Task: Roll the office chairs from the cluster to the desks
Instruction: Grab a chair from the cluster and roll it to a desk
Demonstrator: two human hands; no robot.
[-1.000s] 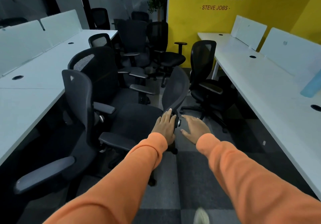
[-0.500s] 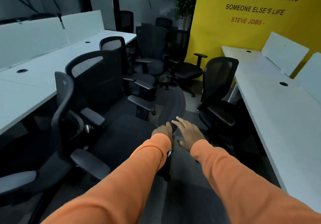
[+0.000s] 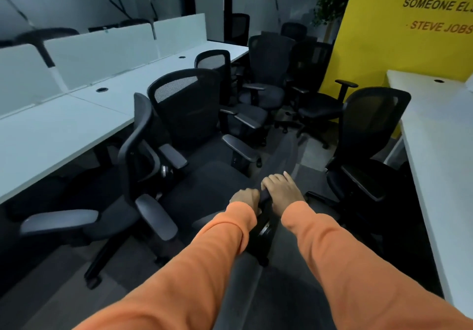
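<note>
**Partway: one chair in hand, cluster waiting**

White tables (image 3: 64,135) line both sides of this office. My left hand (image 3: 244,197) grips the chair (image 3: 262,227) at 6 o'clock. My right hand (image 3: 282,191) lies on it, and I cannot tell whether it grips. Parked chairs (image 3: 184,104) stand at 10 o'clock. I judge several remain in the cluster (image 3: 268,73) at 12.

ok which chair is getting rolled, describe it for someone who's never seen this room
From the yellow wall, follow the aisle between the white desks toward the camera. The chair is on the aisle side of the black cluster, its back seen edge-on. It alone has hands on it: left hand gripping, right hand resting on top.
</note>
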